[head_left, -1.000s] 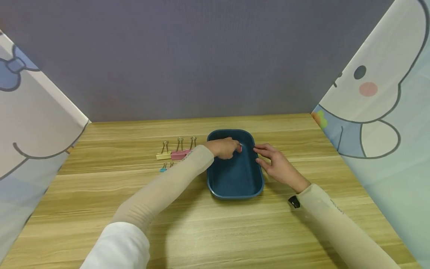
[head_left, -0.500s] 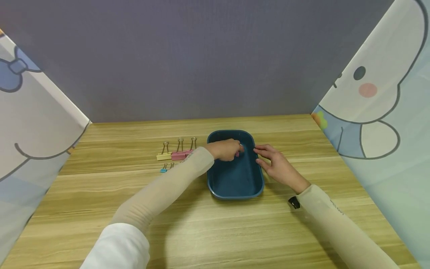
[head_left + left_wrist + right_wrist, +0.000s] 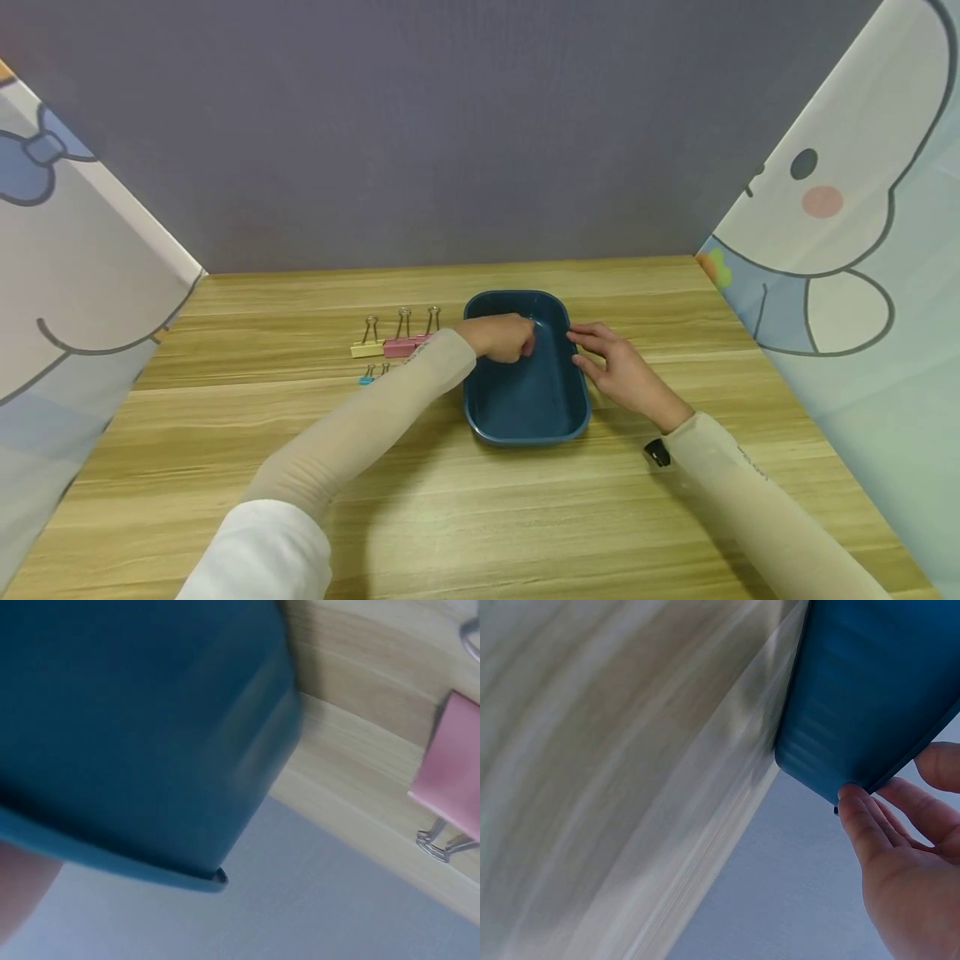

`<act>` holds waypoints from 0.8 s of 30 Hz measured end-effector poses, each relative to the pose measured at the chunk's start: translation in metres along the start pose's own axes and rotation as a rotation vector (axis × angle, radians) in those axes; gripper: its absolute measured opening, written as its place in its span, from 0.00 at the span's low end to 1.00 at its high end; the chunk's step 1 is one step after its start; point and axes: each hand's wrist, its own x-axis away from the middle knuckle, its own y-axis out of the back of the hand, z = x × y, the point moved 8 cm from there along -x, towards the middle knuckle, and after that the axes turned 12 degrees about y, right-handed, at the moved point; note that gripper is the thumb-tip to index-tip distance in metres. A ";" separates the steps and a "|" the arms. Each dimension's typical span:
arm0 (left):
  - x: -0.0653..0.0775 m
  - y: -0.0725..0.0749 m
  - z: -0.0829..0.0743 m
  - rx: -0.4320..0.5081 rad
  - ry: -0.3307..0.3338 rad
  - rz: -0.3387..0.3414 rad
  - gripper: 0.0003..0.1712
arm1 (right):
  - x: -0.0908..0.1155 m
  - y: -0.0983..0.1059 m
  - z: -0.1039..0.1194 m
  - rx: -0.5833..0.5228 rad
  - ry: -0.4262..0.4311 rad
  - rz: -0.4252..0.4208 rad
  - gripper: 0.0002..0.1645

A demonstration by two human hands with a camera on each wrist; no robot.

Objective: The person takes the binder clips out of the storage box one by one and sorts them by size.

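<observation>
A dark blue tray (image 3: 528,417) stands on the wooden table. My left hand (image 3: 498,336) reaches over its left wall, with fingers curled down inside near the back. Whatever is under those fingers is hidden from the head view. In the left wrist view, only a blurred part of the left hand (image 3: 22,889) shows past the tray's rim (image 3: 127,862). My right hand (image 3: 618,371) touches the tray's right wall with fairly straight fingers. The right wrist view has its fingertips (image 3: 855,796) at the rim.
Left of the tray stand a yellow binder clip (image 3: 367,349), a pink binder clip (image 3: 399,347) and another pink one partly behind the left sleeve (image 3: 375,433). A small blue binder clip (image 3: 367,380) lies nearer me. A grey wall (image 3: 450,167) rises behind the table.
A small pink thing showed at the left fingertips in both earlier frames; it is out of sight now. The left fingers have curled in more. My right hand and the tray keep their places.
</observation>
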 end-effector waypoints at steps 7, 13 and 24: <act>0.005 -0.001 0.003 0.027 -0.005 0.005 0.11 | 0.000 0.000 -0.002 0.001 -0.005 -0.003 0.23; 0.009 0.005 0.004 0.033 0.013 -0.108 0.09 | 0.001 0.000 -0.002 0.007 0.005 -0.004 0.23; 0.005 -0.002 0.005 -0.001 0.042 -0.167 0.08 | 0.000 -0.001 -0.004 -0.001 -0.002 -0.003 0.23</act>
